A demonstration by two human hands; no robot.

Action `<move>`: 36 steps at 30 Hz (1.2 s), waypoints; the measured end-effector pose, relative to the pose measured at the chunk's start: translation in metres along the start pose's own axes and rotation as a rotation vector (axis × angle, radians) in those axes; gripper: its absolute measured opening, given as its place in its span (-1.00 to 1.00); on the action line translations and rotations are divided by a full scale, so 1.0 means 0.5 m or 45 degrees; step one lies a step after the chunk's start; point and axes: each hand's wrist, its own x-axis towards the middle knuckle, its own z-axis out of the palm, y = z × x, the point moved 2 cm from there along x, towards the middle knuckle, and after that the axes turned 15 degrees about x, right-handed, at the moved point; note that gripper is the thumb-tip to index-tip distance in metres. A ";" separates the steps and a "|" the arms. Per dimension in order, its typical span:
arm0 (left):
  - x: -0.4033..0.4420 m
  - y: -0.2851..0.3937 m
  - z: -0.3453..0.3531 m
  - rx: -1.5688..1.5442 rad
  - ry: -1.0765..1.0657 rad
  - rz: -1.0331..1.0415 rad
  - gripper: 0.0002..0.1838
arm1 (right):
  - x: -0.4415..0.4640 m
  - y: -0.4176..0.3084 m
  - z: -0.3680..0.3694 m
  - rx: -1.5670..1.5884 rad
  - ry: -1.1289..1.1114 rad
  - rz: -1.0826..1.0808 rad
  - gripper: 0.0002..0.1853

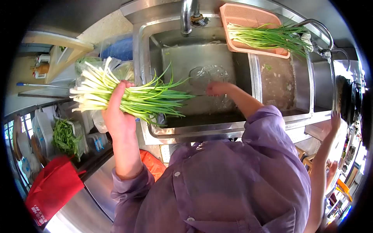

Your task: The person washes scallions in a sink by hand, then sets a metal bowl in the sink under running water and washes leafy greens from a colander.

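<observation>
My left hand [119, 116] is closed round a bunch of spring onions [151, 97], holding it over the left edge of the sink. The white root ends point left and the green leaves reach out to the right over the basin. My right hand [218, 89] is low over the water in the large sink basin [175, 128], with its fingers curled in. Whatever it may hold is hidden or too small to make out. Beside it, the water surface [211, 72] is rippled and splashing.
A pink plastic basket [237, 44] holding more spring onions [268, 35] sits across the sink's back right. A tap [186, 17] overhangs the basin. Leafy greens [65, 136] and a red bag [54, 190] are at left. Another person's arm [322, 155] shows at right.
</observation>
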 end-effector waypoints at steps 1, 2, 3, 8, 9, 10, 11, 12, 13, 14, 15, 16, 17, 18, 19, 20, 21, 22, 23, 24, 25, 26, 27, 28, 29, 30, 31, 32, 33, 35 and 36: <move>-0.002 -0.001 0.007 -0.014 0.006 -0.040 -0.80 | -0.002 0.001 0.040 -0.309 -0.121 -0.013 -0.70; -0.002 0.000 0.013 -0.026 0.014 -0.077 -0.80 | -0.004 0.003 0.080 -0.611 -0.240 -0.054 -0.69; -0.002 0.000 0.018 -0.028 0.009 -0.066 -0.80 | -0.001 0.017 0.127 -0.714 -0.329 -0.006 -0.68; 0.001 0.004 0.014 -0.016 -0.028 -0.001 -0.80 | 0.056 0.091 0.213 -0.596 -0.294 0.062 -0.78; 0.000 0.006 0.009 -0.009 -0.024 -0.006 -0.80 | 0.023 0.038 0.170 -0.355 -0.223 0.144 -0.80; -0.001 0.010 0.002 -0.010 0.002 -0.024 -0.80 | -0.017 -0.031 0.105 -0.115 -0.148 0.227 -0.81; -0.002 0.013 -0.003 -0.017 0.027 -0.033 -0.81 | -0.007 -0.032 0.068 -0.162 0.027 0.317 -0.79; -0.004 0.017 -0.005 -0.021 0.030 -0.024 -0.81 | 0.002 -0.032 0.037 -0.212 0.206 0.402 -0.76; -0.008 0.022 -0.007 -0.003 0.045 0.018 -0.81 | 0.011 -0.033 0.030 -0.219 0.211 0.393 -0.76; -0.012 0.026 -0.009 0.017 0.057 0.060 -0.81 | 0.020 -0.034 0.020 -0.370 0.486 0.411 -0.73; -0.015 0.029 -0.010 0.052 0.074 0.069 -0.82 | 0.030 -0.037 0.005 -0.521 0.766 0.423 -0.68; -0.018 0.030 -0.009 0.053 0.077 0.086 -0.82 | 0.044 -0.042 -0.004 -0.523 0.774 0.408 -0.68; -0.021 0.031 -0.008 0.053 0.064 0.084 -0.82 | 0.063 -0.045 -0.008 -0.387 0.716 0.464 -0.65; -0.023 0.031 -0.009 0.054 0.051 0.085 -0.81 | 0.085 -0.048 -0.011 -0.251 0.655 0.515 -0.63; -0.025 0.032 -0.009 0.118 0.016 0.108 -0.80 | 0.123 -0.024 -0.001 -0.249 0.657 0.492 -0.63; -0.026 0.032 -0.009 0.130 0.021 0.124 -0.80 | 0.186 0.041 0.024 -0.281 0.725 0.481 -0.65; -0.028 0.029 -0.008 0.098 -0.012 0.114 -0.80 | 0.245 0.094 0.051 -0.289 0.757 0.474 -0.65; -0.029 0.025 -0.009 0.067 -0.048 0.100 -0.80 | 0.304 0.147 0.077 -0.296 0.789 0.466 -0.66; -0.027 0.020 -0.014 0.090 -0.060 0.098 -0.82 | 0.343 0.173 0.096 -0.458 0.934 0.297 -0.63; -0.026 0.016 -0.021 0.100 -0.063 0.095 -0.82 | 0.381 0.198 0.115 -0.636 1.087 0.140 -0.59; -0.023 0.010 -0.027 0.096 -0.078 0.102 -0.82 | 0.340 0.147 0.092 -0.536 0.947 0.229 -0.59; -0.021 0.005 -0.031 0.089 -0.092 0.108 -0.83 | 0.290 0.085 0.066 -0.437 0.808 0.325 -0.58; -0.020 -0.001 -0.033 0.083 -0.048 0.142 -0.83 | 0.234 0.014 0.037 -0.345 0.673 0.424 -0.58; -0.017 -0.004 -0.033 0.082 -0.048 0.137 -0.83 | 0.248 0.030 0.038 -0.319 0.763 0.409 -0.58; -0.016 -0.006 -0.033 0.090 -0.048 0.129 -0.83 | 0.261 0.047 0.039 -0.292 0.852 0.391 -0.59; -0.017 -0.008 -0.034 0.096 -0.047 0.124 -0.83 | 0.266 0.057 0.038 -0.240 1.033 0.349 -0.58; -0.017 -0.012 -0.035 0.093 -0.045 0.123 -0.83 | 0.251 0.037 0.030 -0.243 1.032 0.349 -0.58; -0.017 -0.016 -0.037 0.093 -0.059 0.117 -0.83 | 0.234 0.020 0.021 -0.179 0.959 0.405 -0.60; -0.017 -0.021 -0.039 0.093 -0.074 0.113 -0.83 | 0.224 0.005 0.016 -0.116 0.886 0.457 -0.61; -0.017 -0.029 -0.046 0.103 -0.063 0.100 -0.82 | 0.222 0.011 0.025 -0.201 0.969 0.320 -0.60; -0.019 -0.033 -0.046 0.113 -0.059 0.081 -0.82 | 0.214 0.012 0.028 -0.283 1.052 0.189 -0.59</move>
